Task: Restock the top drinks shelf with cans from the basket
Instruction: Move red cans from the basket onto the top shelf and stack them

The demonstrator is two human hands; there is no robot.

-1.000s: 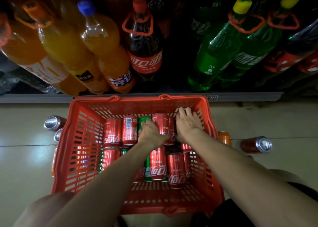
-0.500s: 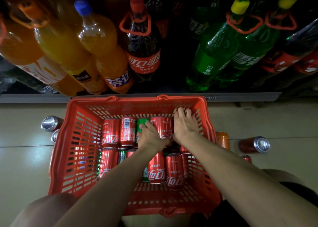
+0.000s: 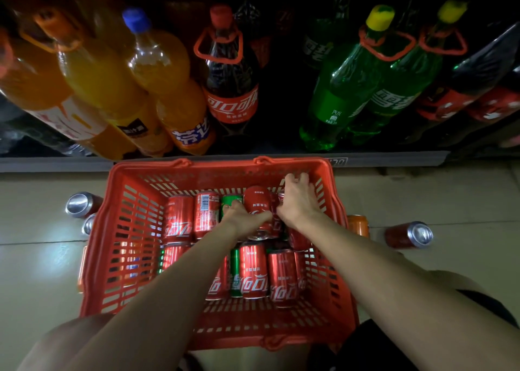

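with your left hand wrapped round the red can and your right hand curled over its neighbour in the basket, lift both straight up.

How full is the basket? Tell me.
Partly full. Red cans and a few green ones lie on their sides across the basket floor.

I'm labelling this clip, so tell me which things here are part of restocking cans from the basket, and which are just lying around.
Part of the job:
red basket
red cans and green cans in it
raised red can, gripped by the left hand
right hand, on cans at the far right

Lying about:
loose cans on the floor, left and right
big bottles on the low shelf
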